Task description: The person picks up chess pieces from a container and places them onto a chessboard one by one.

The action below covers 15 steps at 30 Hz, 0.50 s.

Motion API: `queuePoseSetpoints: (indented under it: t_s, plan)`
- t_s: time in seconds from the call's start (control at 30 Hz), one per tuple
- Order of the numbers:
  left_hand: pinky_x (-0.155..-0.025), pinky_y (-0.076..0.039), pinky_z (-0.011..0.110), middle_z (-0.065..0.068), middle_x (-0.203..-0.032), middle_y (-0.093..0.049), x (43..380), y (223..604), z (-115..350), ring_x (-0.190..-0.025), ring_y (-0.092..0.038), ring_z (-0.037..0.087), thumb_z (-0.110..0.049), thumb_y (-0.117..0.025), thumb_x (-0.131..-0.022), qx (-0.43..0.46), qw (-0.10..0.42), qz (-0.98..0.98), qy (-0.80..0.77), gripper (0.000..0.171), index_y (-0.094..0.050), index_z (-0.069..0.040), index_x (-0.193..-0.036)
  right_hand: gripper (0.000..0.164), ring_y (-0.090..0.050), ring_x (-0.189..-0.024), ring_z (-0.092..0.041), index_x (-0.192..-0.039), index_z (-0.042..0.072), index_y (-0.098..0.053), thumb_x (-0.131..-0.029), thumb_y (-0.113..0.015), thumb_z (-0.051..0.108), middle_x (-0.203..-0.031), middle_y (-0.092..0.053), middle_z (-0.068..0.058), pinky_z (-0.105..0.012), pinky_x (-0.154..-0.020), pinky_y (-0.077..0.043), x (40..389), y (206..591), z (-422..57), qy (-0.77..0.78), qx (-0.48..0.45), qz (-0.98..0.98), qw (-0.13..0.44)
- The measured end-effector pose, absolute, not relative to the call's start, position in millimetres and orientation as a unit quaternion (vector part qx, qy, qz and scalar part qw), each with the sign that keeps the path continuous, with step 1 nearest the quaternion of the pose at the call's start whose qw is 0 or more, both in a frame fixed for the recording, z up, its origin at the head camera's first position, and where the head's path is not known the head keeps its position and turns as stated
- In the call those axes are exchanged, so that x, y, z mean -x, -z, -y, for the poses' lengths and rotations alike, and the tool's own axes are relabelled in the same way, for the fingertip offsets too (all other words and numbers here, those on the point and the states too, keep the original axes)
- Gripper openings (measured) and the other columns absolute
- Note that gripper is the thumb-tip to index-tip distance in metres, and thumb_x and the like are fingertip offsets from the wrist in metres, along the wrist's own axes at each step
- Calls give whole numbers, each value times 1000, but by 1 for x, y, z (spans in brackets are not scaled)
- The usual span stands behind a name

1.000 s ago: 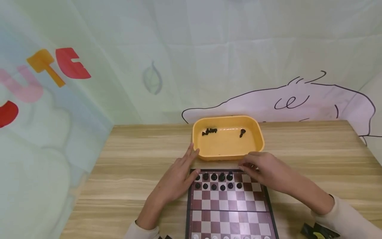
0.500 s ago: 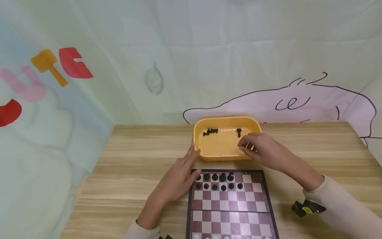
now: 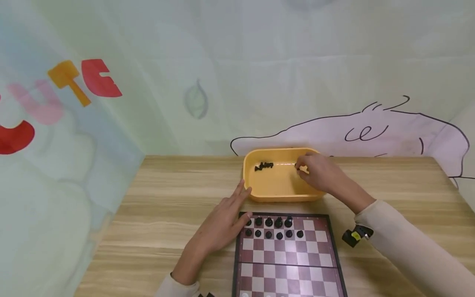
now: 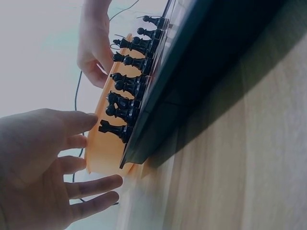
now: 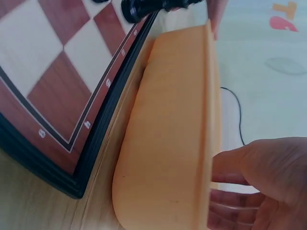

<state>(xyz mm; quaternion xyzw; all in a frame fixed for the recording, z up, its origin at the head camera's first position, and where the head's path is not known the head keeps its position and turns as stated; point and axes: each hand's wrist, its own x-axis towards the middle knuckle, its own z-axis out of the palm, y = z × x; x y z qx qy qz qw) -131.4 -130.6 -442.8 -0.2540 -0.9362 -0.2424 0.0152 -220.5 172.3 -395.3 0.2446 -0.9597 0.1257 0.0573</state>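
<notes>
My right hand [image 3: 317, 171] is down inside the yellow tray [image 3: 276, 198], thumb and index finger closed about a small black chess piece [image 3: 297, 166]. In the right wrist view the tray's wall hides those fingertips. My left hand [image 3: 222, 225] lies with fingers spread, its fingertips at the tray's near left corner and its thumb over the far left corner of the chessboard [image 3: 289, 270]. Two rows of black pieces stand along the board's far side, including a rook [image 4: 114, 128] at the corner and a front-row pawn [image 3: 299, 234].
Several black chess pieces [image 3: 264, 166] lie at the tray's far left. White pieces [image 3: 245, 295] show at the board's near edge. The board and tray rest on a wooden table [image 3: 174, 185], with a printed curtain [image 3: 259, 74] behind.
My right hand has moved from the board's far right squares up and into the tray, reaching a black piece there. The left hand keeps its place.
</notes>
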Motion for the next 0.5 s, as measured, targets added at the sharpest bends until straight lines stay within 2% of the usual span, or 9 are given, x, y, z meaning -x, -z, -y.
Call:
queuePoseSetpoints:
  t_s: [0.27, 0.37, 0.5]
  plan:
    - [-101, -34, 40, -8, -157, 3, 132, 440, 131, -126, -38, 18, -45, -42, -98, 264, 3, 934, 240, 63, -11, -33, -152, 15, -55, -77, -20, -92, 6, -67, -79, -67, 13, -88, -64, -8, -38, -65, -48, 235, 407, -171, -90, -197, 975, 50]
    - [-100, -35, 40, -6, -158, 1, 133, 441, 131, -125, -39, 17, -43, -43, -98, 263, 3, 934, 242, 63, -11, -33, -152, 8, -52, -72, -20, -84, 7, -65, -78, -62, 7, -81, -61, -6, -36, -60, -46, 240, 409, -170, -91, -173, 980, 34]
    - [-100, -35, 41, -5, -158, 0, 132, 442, 132, -125, -39, 18, -43, -44, -98, 259, -1, 935, 244, 63, -11, -34, -151, 7, -48, -66, -21, -78, 7, -62, -77, -56, 3, -73, -56, -5, -34, -55, -41, 244, 412, -168, -83, -159, 984, 18]
